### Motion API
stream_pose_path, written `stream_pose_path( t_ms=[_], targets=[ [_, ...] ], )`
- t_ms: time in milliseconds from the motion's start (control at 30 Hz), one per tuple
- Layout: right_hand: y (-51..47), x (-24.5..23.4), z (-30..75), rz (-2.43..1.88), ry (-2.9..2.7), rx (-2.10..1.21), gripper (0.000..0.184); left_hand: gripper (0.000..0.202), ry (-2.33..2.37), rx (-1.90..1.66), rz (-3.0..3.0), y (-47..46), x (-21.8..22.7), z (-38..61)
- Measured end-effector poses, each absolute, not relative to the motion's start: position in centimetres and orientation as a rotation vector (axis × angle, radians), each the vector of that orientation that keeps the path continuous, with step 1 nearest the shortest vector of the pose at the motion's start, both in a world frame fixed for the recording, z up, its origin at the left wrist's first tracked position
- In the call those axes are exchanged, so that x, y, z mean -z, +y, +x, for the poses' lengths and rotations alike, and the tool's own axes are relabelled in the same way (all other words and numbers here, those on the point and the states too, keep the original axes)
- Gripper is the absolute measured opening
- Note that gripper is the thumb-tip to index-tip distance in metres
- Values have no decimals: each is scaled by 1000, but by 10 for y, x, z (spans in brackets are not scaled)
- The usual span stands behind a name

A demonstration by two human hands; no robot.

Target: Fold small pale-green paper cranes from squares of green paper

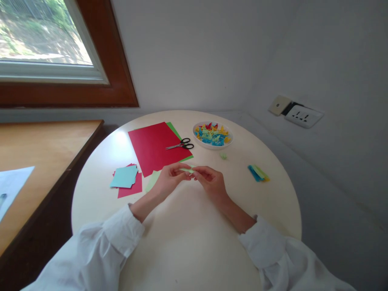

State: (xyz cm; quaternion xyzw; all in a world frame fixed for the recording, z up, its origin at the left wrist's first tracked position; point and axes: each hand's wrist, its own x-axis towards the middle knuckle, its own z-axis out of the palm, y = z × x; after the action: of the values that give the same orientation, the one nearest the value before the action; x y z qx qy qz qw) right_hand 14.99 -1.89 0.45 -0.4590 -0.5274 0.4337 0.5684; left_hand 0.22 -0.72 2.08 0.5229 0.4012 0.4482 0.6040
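A small piece of light green paper (pixel 187 170) is pinched between my two hands above the round white table (pixel 188 250). My left hand (pixel 171 179) grips its left part, and my right hand (pixel 211 180) grips its right end with thumb and fingers. The fingers hide much of the paper, so its folds cannot be made out. Just left of my left hand lies a pale green sheet (pixel 152 180), partly covered by it. Beyond my hands, black-handled scissors (pixel 182 144) rest closed on a large red sheet (pixel 151 145), with a green sheet (pixel 173 130) under it.
At left sits a stack of light blue squares (pixel 124 177) over pink-red paper (pixel 130 191). A white dish (pixel 197 139) at the back holds colourful paper cutouts, with one green cutout (pixel 223 156) before it. Folded papers (pixel 258 173) lie at right. A wooden desk (pixel 45 149) stands left.
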Motion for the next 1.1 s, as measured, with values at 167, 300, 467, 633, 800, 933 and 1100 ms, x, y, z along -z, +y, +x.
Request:
stream_pose_path(
  t_ms=[167, 300, 467, 633, 800, 933, 1100],
  targets=[
    [-20, -3, 149, -1047, -1247, -1018, 10, 18, 984, -1058, 1298, -9, -21, 2],
    [-21, -4, 147, -1027, -1249, -1017, 8, 18, 985, -1086, 1279, -12, -24, 5],
    [-23, -6, 146, -995, -1255, -991, 6, 15, 942, -1202, 1247, -15, -25, 8],
    [-25, -7, 145, -979, -1257, -966, 7, 12, 930, -1270, 1244, -19, -23, 10],
    [-27, -7, 144, -943, -1264, -957, 5, 8, 972, -1304, 1289, -23, -23, 11],
    [-29, -5, 143, -930, -1276, -918, 5, 8, 1044, -1328, 1341, -27, -21, 12],
    [-31, -5, 141, -958, -1274, -886, 5, 9, 1049, -1342, 1327, -29, -20, 15]
  ],
)
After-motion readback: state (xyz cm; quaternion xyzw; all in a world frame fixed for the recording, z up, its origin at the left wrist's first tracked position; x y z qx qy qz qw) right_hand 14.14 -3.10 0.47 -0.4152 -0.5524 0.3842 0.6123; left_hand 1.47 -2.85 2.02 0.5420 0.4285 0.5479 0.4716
